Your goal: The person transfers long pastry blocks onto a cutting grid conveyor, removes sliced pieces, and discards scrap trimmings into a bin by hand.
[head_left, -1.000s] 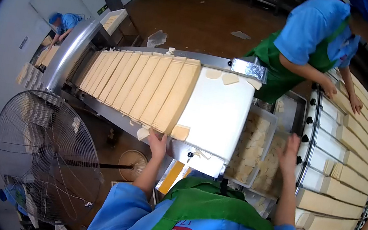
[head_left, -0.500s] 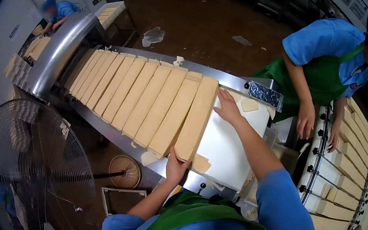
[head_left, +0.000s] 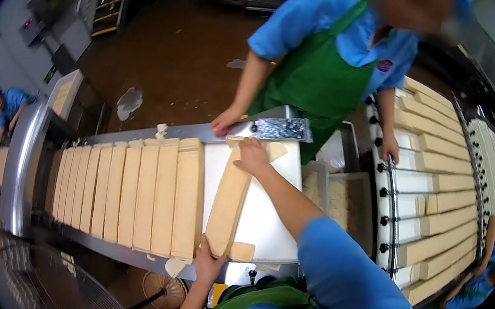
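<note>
A long, pale stack of dough sheets (head_left: pixel 227 206) lies on the white belt (head_left: pixel 275 206), separated by a gap from the row of similar stacks (head_left: pixel 142 196) at its left. Around its near end is my left hand (head_left: pixel 208 266), thumb on one side. My right hand (head_left: pixel 252 157) grips the far end from above. Small loose dough pieces (head_left: pixel 242 251) lie by the near end, and another scrap (head_left: pixel 275 151) is beside my right hand. The undersides of both hands' grips are hidden.
Across the belt stands a co-worker in a green apron (head_left: pixel 316 78), one hand on the metal edge. A dark speckled packet (head_left: pixel 277 128) rests there. Bins (head_left: pixel 352 202) separate this belt from a second conveyor (head_left: pixel 389 233) bearing more strips. A large fan (head_left: pixel 58 286) stands lower left.
Both hands have drawn the end stack rightward, away from the row, opening a gap. The co-worker has turned, with one hand now on the belt's edge. My view has shifted right.
</note>
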Available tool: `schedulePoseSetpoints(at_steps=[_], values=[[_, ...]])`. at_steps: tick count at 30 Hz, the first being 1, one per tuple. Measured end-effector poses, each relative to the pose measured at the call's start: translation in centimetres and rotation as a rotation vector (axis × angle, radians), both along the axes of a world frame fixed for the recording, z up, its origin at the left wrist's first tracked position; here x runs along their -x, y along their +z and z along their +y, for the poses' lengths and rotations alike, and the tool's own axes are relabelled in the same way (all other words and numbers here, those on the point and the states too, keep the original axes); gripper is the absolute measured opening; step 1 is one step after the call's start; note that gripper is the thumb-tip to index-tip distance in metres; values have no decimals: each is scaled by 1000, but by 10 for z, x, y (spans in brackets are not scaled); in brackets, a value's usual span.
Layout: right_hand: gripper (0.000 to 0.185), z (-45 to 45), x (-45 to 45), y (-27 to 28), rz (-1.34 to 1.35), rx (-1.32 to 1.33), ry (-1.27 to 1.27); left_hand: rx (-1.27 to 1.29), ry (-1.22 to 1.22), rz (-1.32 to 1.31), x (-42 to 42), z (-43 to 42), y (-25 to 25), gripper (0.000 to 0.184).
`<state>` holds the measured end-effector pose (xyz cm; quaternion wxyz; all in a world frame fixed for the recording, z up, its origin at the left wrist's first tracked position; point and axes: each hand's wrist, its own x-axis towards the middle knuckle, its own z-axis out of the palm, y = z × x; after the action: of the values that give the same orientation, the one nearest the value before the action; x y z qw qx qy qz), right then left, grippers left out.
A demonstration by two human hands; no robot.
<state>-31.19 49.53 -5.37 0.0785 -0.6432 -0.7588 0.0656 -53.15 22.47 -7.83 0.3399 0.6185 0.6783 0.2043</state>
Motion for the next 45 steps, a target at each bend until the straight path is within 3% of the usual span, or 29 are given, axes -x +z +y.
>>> schedulePoseSetpoints(at_steps=[3,5,7,9,10,11,17,21,22,26,29,33,34,35,37,38,40,41,43,45], values=[[56,-47,-73,23,170,89,-175,32,-200,149,2,15,22,98],[66,-89,-105,10,261,-2,-258,-1,-290,199,-3,21,10,101],[90,-133,-124,5,767,214,-414,80,-133,372,-22,27,3,100],[114,-177,-138,13,777,300,-380,40,-156,337,-37,34,9,97],[120,-197,-141,8,694,205,-324,53,-148,346,-45,35,22,96],[114,-217,-143,-4,393,-41,-188,70,-137,360,-51,36,31,94],[101,-280,-227,32,428,-30,-384,-102,-229,343,-132,18,73,91],[99,-327,-303,94,429,-6,-535,-224,-269,212,-213,-5,102,86],[98,-334,-324,88,409,-192,-513,-210,-303,197,-234,-7,115,84],[99,-347,-397,105,495,-157,-575,-351,-363,168,-304,-6,149,84],[99,-335,-447,102,553,-260,-562,-440,-375,178,-349,13,157,84],[97,-300,-518,58,612,-408,-444,-502,-425,195,-401,46,166,84],[95,-291,-529,50,704,-400,-498,-557,-423,162,-413,54,162,68],[94,-283,-540,42,799,-390,-550,-566,-422,171,-422,63,158,68],[92,-274,-557,40,808,-336,-637,-419,-419,179,-442,83,154,46],[93,-268,-566,35,673,-162,-740,-488,-461,175,-452,89,150,37],[95,-265,-576,43,493,129,-895,-485,-500,184,-473,101,147,37],[95,-264,-575,45,504,124,-902,-474,-533,175,-484,106,144,36],[90,-265,-573,41,41,25,-1091,-492,-577,139,-505,111,133,39],[89,-265,-576,41,52,20,-1120,-450,-667,11,-528,115,115,41]])
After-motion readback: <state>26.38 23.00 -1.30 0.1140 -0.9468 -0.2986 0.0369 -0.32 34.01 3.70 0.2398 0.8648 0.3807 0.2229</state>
